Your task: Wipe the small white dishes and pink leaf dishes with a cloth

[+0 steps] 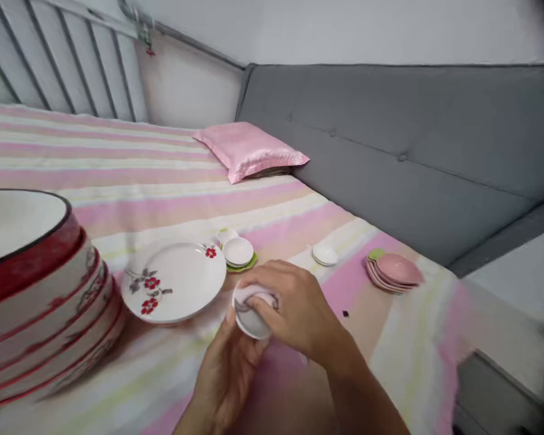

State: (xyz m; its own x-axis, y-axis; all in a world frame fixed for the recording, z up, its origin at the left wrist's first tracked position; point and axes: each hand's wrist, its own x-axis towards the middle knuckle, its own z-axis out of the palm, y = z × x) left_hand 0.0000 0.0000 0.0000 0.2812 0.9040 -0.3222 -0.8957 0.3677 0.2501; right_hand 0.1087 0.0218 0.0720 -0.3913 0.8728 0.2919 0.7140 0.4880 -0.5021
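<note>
My left hand (229, 368) grips a small white dish (252, 326) from below, tilted toward me. Inside the dish, my right hand (294, 302) presses a pale cloth (249, 294) with its fingers and thumb. Just beyond my hands is a large white plate (181, 278) with red flowers. Beside that plate, small white dishes (238, 250) sit on a green leaf-shaped dish (245, 264). A few small white dishes (325, 255) lie stacked to the right of them.
At left stands a tall stack of red-rimmed bowls (45, 302). Pink leaf-shaped dishes (396, 270) are stacked at right. A pink pillow (254, 148) lies by the grey headboard (399, 127). Striped bedding (154, 175) covers the bed. A small dark chip (345, 313) lies near my right wrist.
</note>
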